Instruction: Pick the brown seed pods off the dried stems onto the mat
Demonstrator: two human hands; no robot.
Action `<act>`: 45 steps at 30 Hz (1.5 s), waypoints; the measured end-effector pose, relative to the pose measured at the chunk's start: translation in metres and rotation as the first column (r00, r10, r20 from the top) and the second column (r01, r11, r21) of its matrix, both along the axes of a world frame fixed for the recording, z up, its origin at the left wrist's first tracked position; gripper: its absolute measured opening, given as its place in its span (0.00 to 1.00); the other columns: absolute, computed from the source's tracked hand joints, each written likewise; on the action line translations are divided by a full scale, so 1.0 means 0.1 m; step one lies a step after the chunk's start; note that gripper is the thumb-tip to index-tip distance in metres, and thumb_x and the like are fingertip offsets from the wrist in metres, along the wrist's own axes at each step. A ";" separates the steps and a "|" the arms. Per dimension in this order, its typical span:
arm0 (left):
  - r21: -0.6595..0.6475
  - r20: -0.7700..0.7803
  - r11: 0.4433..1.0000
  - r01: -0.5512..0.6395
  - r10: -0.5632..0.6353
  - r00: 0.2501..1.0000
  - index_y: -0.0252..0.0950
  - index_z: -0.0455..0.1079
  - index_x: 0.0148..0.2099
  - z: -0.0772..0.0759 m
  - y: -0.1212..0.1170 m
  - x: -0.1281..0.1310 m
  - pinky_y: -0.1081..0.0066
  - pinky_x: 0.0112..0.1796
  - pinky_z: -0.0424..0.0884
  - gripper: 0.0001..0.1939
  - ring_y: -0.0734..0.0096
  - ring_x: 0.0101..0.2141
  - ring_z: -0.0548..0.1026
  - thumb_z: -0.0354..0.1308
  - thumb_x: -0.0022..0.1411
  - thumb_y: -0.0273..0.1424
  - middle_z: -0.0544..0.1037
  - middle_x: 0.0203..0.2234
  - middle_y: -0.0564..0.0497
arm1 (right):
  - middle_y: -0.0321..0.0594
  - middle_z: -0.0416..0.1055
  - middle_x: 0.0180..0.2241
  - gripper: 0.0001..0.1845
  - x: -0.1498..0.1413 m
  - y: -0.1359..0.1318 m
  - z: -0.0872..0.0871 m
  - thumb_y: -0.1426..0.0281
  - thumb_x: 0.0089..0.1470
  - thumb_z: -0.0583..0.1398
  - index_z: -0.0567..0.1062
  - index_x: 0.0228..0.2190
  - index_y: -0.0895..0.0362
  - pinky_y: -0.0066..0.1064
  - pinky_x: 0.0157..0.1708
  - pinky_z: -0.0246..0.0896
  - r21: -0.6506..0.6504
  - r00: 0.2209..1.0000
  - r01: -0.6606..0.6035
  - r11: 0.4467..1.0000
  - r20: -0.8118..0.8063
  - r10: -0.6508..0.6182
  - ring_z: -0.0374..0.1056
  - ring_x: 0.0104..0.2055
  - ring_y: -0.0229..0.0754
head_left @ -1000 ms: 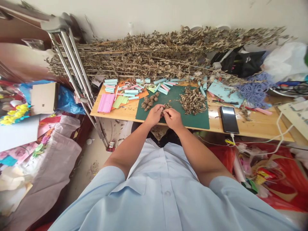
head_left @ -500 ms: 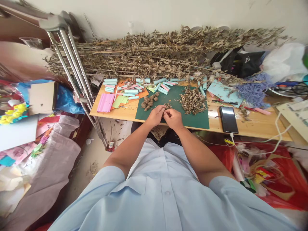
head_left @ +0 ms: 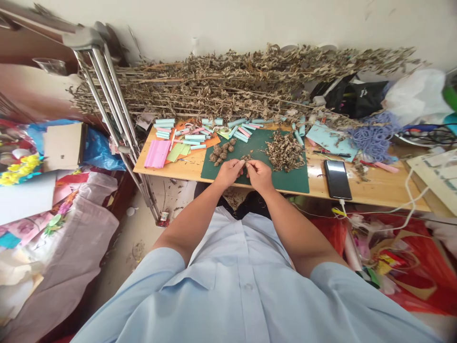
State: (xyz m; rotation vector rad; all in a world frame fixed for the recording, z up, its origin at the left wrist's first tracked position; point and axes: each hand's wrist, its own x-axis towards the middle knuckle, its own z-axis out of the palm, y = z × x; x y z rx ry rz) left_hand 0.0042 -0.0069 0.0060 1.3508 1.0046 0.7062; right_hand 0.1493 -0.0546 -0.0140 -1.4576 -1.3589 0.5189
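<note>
My left hand [head_left: 228, 172] and my right hand [head_left: 260, 174] meet over the near edge of a dark green cutting mat [head_left: 289, 178]. Both pinch a small clump of dried leaves [head_left: 246, 159] between their fingertips. Just beyond my left hand lies a cluster of small rolled brown leaf balls [head_left: 221, 151]. A loose pile of dried leaves [head_left: 284, 151] sits on the mat to the right of my right hand.
A long bundle of dried leafy stalks [head_left: 232, 83] lies along the wall. Rolled teal and pink paper tubes [head_left: 189, 136] and pink paper [head_left: 157, 153] lie on the wooden table [head_left: 374, 188]. A black phone [head_left: 337, 178] charges at right. Metal crutches [head_left: 110, 105] lean at left.
Both hands have risen slightly and shifted a little farther onto the mat, still working the same clump of leaves. The camera view tilted a bit.
</note>
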 end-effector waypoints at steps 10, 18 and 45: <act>-0.056 0.040 0.998 0.000 0.003 0.999 0.35 0.66 0.29 -0.01 0.02 -0.01 0.75 0.22 0.54 0.19 0.82 0.19 0.60 0.56 0.65 0.44 0.67 0.20 0.56 | 0.44 0.79 0.38 0.13 -0.02 -0.01 -0.09 0.67 0.67 0.55 0.80 0.41 0.52 0.39 0.46 0.72 0.216 0.954 -0.105 0.971 0.297 0.037 0.75 0.42 0.45; -0.054 0.066 0.999 0.006 -0.002 0.998 0.35 0.65 0.28 0.00 0.02 -0.03 0.74 0.22 0.55 0.15 0.80 0.19 0.60 0.55 0.64 0.39 0.66 0.18 0.56 | 0.46 0.80 0.38 0.12 -0.03 -0.03 -0.11 0.68 0.66 0.56 0.80 0.42 0.54 0.39 0.46 0.71 0.249 0.949 -0.100 0.963 0.314 0.017 0.75 0.41 0.46; 0.007 -0.065 0.999 -0.051 0.051 0.997 0.36 0.64 0.25 -0.04 0.04 0.03 0.73 0.23 0.55 0.20 0.78 0.20 0.61 0.53 0.65 0.42 0.66 0.17 0.55 | 0.45 0.80 0.38 0.14 -0.02 -0.03 -0.06 0.62 0.66 0.56 0.80 0.42 0.53 0.40 0.46 0.72 0.153 0.969 -0.063 0.986 0.248 0.024 0.75 0.41 0.46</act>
